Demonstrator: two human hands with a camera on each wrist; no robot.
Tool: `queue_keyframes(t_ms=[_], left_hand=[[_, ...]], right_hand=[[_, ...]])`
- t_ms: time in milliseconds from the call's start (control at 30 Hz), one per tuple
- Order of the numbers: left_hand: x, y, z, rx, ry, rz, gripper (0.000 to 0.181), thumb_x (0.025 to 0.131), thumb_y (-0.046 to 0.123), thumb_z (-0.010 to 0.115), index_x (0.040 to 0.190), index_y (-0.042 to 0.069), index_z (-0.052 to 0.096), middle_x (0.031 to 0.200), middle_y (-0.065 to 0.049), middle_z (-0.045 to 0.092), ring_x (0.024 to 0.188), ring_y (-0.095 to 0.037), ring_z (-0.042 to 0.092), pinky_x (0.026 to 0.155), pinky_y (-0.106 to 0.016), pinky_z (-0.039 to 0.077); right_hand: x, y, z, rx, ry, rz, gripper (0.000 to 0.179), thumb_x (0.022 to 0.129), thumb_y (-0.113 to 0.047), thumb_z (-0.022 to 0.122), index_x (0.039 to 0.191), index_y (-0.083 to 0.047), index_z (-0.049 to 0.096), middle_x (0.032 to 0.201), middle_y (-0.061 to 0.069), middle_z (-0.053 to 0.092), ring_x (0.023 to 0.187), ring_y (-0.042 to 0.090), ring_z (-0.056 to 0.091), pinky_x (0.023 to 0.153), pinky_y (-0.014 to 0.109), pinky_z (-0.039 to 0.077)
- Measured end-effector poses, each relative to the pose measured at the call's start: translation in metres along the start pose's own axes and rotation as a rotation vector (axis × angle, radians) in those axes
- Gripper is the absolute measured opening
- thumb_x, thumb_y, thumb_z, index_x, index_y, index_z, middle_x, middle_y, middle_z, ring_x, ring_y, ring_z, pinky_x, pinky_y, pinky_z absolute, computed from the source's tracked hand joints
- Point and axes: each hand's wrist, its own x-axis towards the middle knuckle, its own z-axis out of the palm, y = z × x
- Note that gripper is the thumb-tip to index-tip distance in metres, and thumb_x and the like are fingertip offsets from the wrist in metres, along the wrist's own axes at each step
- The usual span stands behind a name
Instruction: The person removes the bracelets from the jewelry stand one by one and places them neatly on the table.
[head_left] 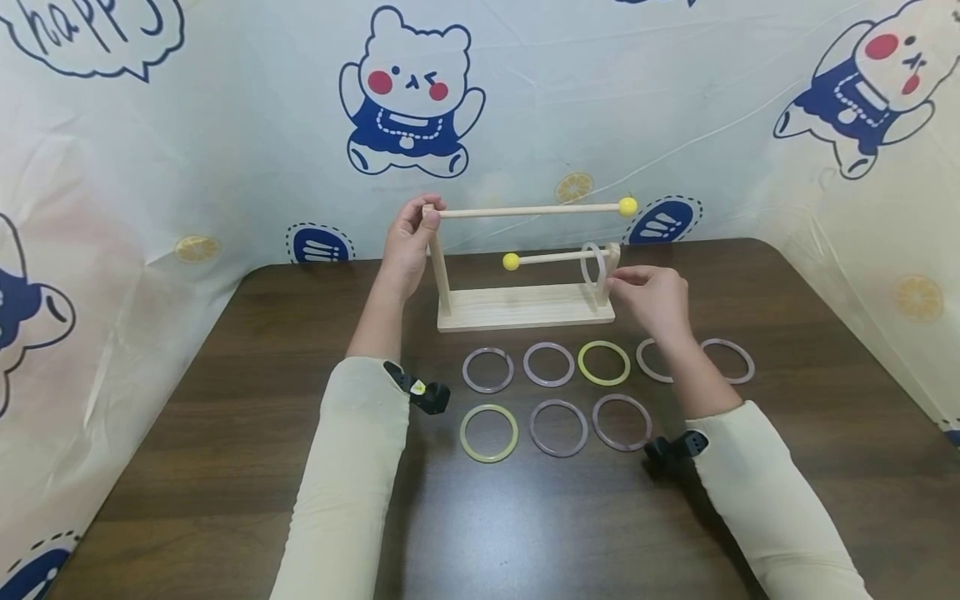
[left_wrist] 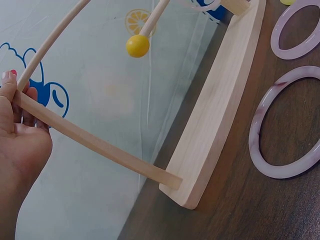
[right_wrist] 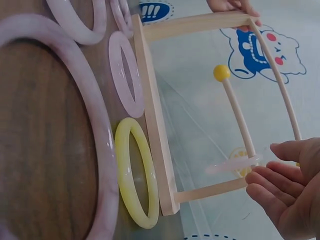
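A pale wooden bangle stand stands on the table, with a tall post at left and a shorter one at right. My left hand grips the top of the tall post, thumb in front and fingers behind. From there the upper rod runs right to a yellow ball. The lower rod points left, ending in another yellow ball. A pale translucent bangle hangs on the lower rod close to the short post. Beside that post is my right hand, fingertips at it, thumb apart from the loosely bent fingers.
Several bangles lie in two rows before the stand, purple ones and yellow ones. My right forearm passes over part of the back row. Behind the brown table hangs a printed cloth.
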Motion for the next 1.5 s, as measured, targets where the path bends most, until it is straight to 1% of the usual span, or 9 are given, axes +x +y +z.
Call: queue_keyframes(t_ms=[133, 300, 500, 567, 833, 1000, 1100, 1267, 1500], left_hand=[[0.0, 0.0, -0.001, -0.002, 0.007, -0.006, 0.033, 0.091, 0.023, 0.054, 0.12, 0.007, 0.053, 0.113, 0.0, 0.055, 0.111, -0.015, 0.043, 0.099, -0.029, 0.03], [0.0, 0.0, -0.001, -0.008, 0.005, -0.005, 0.025, 0.091, 0.023, 0.054, 0.114, 0.013, 0.057, 0.113, -0.001, 0.056, 0.111, -0.015, 0.043, 0.098, -0.029, 0.03], [-0.001, 0.001, 0.0, -0.029, 0.009, -0.013, 0.03, 0.091, 0.021, 0.054, 0.117, 0.008, 0.055, 0.114, -0.001, 0.055, 0.112, -0.016, 0.042, 0.099, -0.029, 0.03], [-0.001, 0.001, 0.0, -0.026, 0.01, -0.014, 0.032, 0.091, 0.02, 0.054, 0.119, 0.005, 0.054, 0.114, -0.002, 0.055, 0.111, -0.016, 0.043, 0.098, -0.029, 0.03], [0.0, 0.002, 0.0, 0.004, 0.004, -0.005, 0.03, 0.091, 0.023, 0.054, 0.117, 0.009, 0.055, 0.114, -0.001, 0.055, 0.112, -0.015, 0.043, 0.099, -0.029, 0.03], [0.0, 0.002, 0.0, 0.022, 0.002, -0.006, 0.037, 0.091, 0.024, 0.054, 0.122, 0.005, 0.052, 0.114, 0.0, 0.055, 0.113, -0.015, 0.043, 0.099, -0.029, 0.03], [0.001, 0.001, 0.0, 0.026, 0.005, -0.012, 0.037, 0.091, 0.025, 0.054, 0.122, 0.005, 0.052, 0.115, 0.0, 0.055, 0.113, -0.014, 0.043, 0.099, -0.029, 0.03], [0.001, 0.001, 0.0, 0.009, 0.015, -0.019, 0.033, 0.091, 0.023, 0.054, 0.12, 0.007, 0.054, 0.115, -0.001, 0.055, 0.113, -0.015, 0.043, 0.099, -0.028, 0.03], [0.0, 0.003, 0.0, -0.002, 0.022, -0.032, 0.026, 0.09, 0.022, 0.054, 0.114, 0.012, 0.057, 0.115, -0.002, 0.055, 0.114, -0.016, 0.043, 0.099, -0.029, 0.03]], right_hand=[[0.007, -0.003, 0.003, -0.013, -0.019, 0.008, 0.029, 0.083, -0.025, 0.068, 0.103, -0.004, 0.07, 0.101, 0.013, 0.067, 0.096, 0.029, 0.059, 0.069, 0.034, 0.041], [0.014, -0.004, 0.009, -0.031, -0.045, 0.037, 0.031, 0.083, -0.026, 0.069, 0.105, -0.003, 0.07, 0.103, 0.013, 0.067, 0.101, 0.031, 0.058, 0.076, 0.039, 0.043], [0.021, -0.005, 0.017, -0.04, -0.028, 0.069, 0.031, 0.081, -0.025, 0.07, 0.102, -0.002, 0.07, 0.105, 0.014, 0.066, 0.105, 0.033, 0.055, 0.081, 0.043, 0.042], [0.022, -0.005, 0.019, -0.034, -0.016, 0.076, 0.031, 0.081, -0.025, 0.07, 0.102, -0.002, 0.07, 0.104, 0.014, 0.066, 0.103, 0.033, 0.056, 0.08, 0.043, 0.042], [0.025, -0.008, 0.024, -0.021, -0.004, 0.092, 0.027, 0.084, -0.02, 0.067, 0.104, -0.002, 0.07, 0.099, 0.015, 0.068, 0.094, 0.028, 0.06, 0.072, 0.039, 0.044], [0.026, -0.009, 0.025, -0.024, -0.011, 0.067, 0.024, 0.086, -0.015, 0.064, 0.105, 0.0, 0.069, 0.097, 0.017, 0.067, 0.097, 0.03, 0.059, 0.076, 0.04, 0.044], [0.027, -0.008, 0.026, -0.046, -0.011, 0.039, 0.023, 0.086, -0.013, 0.063, 0.103, 0.001, 0.069, 0.093, 0.017, 0.068, 0.096, 0.03, 0.06, 0.078, 0.041, 0.043], [0.028, -0.008, 0.028, -0.087, -0.009, 0.012, 0.021, 0.086, -0.013, 0.062, 0.101, 0.0, 0.07, 0.086, 0.016, 0.069, 0.091, 0.03, 0.061, 0.073, 0.04, 0.045], [0.027, -0.008, 0.027, -0.108, -0.005, 0.014, 0.021, 0.086, -0.013, 0.062, 0.1, -0.001, 0.071, 0.089, 0.016, 0.069, 0.088, 0.029, 0.062, 0.07, 0.039, 0.047]])
